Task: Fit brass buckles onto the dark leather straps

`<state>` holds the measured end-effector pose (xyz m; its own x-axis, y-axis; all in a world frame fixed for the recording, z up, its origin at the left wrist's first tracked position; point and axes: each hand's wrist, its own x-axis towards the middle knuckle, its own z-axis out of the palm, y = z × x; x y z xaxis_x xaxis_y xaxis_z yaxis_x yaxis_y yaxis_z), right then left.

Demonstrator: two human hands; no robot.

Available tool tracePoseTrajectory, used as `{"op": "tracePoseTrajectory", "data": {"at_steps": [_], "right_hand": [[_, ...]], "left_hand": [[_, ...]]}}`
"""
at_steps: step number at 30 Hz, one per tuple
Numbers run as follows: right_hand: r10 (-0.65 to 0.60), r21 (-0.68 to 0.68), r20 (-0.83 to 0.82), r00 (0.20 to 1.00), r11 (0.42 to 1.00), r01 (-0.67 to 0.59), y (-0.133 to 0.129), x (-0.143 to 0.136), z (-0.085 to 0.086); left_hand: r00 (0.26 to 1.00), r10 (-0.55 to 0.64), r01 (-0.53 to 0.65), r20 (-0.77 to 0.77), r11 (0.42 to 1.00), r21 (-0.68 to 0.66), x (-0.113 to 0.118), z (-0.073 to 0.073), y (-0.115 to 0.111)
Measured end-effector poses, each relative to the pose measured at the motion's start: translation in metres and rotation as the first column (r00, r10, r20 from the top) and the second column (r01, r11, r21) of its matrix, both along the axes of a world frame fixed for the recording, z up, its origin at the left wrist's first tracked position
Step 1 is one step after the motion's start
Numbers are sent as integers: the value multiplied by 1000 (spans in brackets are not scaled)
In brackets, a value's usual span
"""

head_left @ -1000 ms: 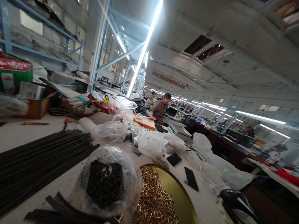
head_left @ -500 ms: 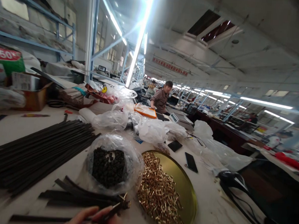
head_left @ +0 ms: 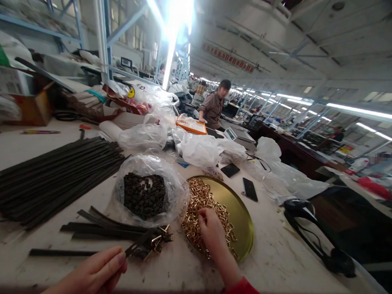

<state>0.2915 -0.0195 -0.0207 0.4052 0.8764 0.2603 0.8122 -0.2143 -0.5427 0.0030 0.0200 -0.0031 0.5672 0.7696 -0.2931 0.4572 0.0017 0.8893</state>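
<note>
My left hand [head_left: 102,268] is closed on a dark strap [head_left: 138,242] at the lower left, beside several dark straps with gold buckles [head_left: 158,239] at their ends. Over the round gold tray [head_left: 241,217], my right hand [head_left: 212,228] has its fingers pinched together among a heap of small gold buckles [head_left: 195,196]; whether a buckle is between the fingertips is too small to tell. A clear plastic bag [head_left: 175,195] holding small black pieces [head_left: 144,195] lies open left of the tray. Long dark strips [head_left: 49,172] are stacked at the left.
Behind the tray lie two dark phone-like objects [head_left: 250,189], [head_left: 230,169] and crumpled plastic bags [head_left: 200,149]. A black device with a cable [head_left: 300,210] is at the right. A person [head_left: 214,104] is beyond the table near a scale [head_left: 239,136].
My right hand has come into view over the buckles. My left hand has shifted left, away from the buckle ends. The camera view has tilted down.
</note>
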Motion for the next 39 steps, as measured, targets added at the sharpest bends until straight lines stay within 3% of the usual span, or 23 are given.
{"op": "tracePoseTrajectory", "data": {"at_steps": [4,9,15,19,24,26,28,30,34,39], "right_hand": [[11,-41,94,995,999,-7,30,15,5],[88,-118,123,988,990,-74,53,8,1],[85,-104,-13,996,991,-86,32,11,-7],[73,-12,-253,965,997,-79,14,12,-5],[170,64,-596,785,984,-165,4,-17,5],[218,118,-750,624,973,-199,2,-39,12],[260,175,-873,413,957,-233,0,-61,18],[300,220,-907,296,936,-276,-1,-80,21],[388,258,-837,386,902,-347,-2,-102,19],[418,313,-860,294,886,-343,0,-114,14]], "left_hand": [[999,-30,33,17,990,-140,13,-2,-1],[999,-23,26,23,994,-105,10,-2,0],[999,-36,35,-26,998,-43,0,-22,7],[997,-78,78,-12,997,9,5,-13,9],[993,-89,81,84,992,93,26,14,10],[993,-70,59,99,992,109,36,25,12],[993,-57,42,106,990,137,44,32,15],[992,-56,36,113,984,174,48,35,20],[996,-25,4,91,975,223,45,29,26],[996,5,-27,84,964,264,37,19,26]]}}
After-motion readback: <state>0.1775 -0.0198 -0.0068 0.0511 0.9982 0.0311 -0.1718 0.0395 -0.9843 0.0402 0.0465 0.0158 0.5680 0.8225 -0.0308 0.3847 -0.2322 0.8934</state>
